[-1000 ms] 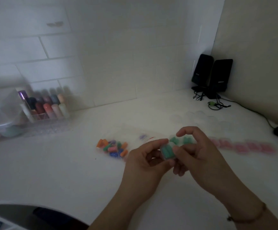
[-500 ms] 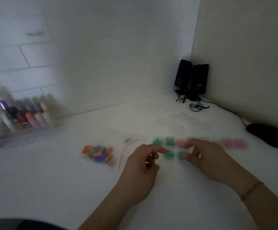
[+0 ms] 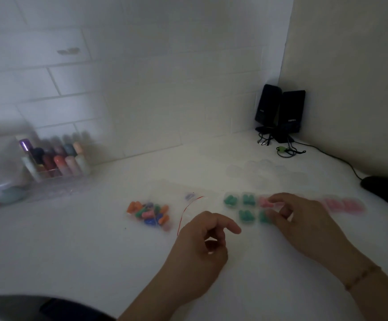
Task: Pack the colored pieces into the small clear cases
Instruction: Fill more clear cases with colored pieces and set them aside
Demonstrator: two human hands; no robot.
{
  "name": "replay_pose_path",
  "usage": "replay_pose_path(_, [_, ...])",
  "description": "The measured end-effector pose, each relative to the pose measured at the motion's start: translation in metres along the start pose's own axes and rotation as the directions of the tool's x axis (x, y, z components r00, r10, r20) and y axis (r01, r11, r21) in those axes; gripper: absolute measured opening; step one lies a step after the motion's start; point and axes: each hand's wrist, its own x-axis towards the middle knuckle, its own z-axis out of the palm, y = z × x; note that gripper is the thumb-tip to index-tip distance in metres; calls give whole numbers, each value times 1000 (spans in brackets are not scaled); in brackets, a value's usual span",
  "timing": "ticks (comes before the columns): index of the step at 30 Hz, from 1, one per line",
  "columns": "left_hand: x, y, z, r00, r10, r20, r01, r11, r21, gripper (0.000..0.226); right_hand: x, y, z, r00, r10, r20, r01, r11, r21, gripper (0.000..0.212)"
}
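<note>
White table (image 3: 77, 246) in a dim tiled corner. Loose colored pieces (image 3: 149, 212), mixed orange, green, pink and blue, heaped left of centre beside a flat clear bag (image 3: 188, 193). Four small clear cases with green pieces (image 3: 244, 207) in two short rows; a blurred row of pink-filled cases (image 3: 341, 205) to their right. Empty clear cases (image 3: 264, 170) behind. Left hand (image 3: 200, 246): fingers loosely curled, holding nothing, near the green cases. Right hand (image 3: 304, 225): fingers pinching the nearest green case (image 3: 263, 217). Black speakers (image 3: 278, 112), organizer of bottles (image 3: 56, 158), dark mouse (image 3: 385, 191)
</note>
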Motion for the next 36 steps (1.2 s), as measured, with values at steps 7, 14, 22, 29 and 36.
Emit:
replay_pose_path(7, [-8,-8,-36,998,47,-43,-44,997,57,52,40,-24,-4,1000,-20,-20,16,987,-160,18])
replay_pose_path(14, [-15,-20,-35,999,-33,15,35,993,-114,45,109,-9,16,987,156,21,-138,922,-363,32])
replay_pose_path(22, [-12,-33,-26,997,-60,44,65,991,-118,53,106,-25,24,988,142,61,-97,877,-471,43])
replay_pose_path(29, [-12,-30,-27,991,-120,57,127,981,-146,50,99,-36,20,983,170,65,-123,885,-450,46])
replay_pose_path(36, [-15,-25,-28,971,-238,31,227,870,-438,42,33,-85,7,920,-392,-4,392,920,-1,35])
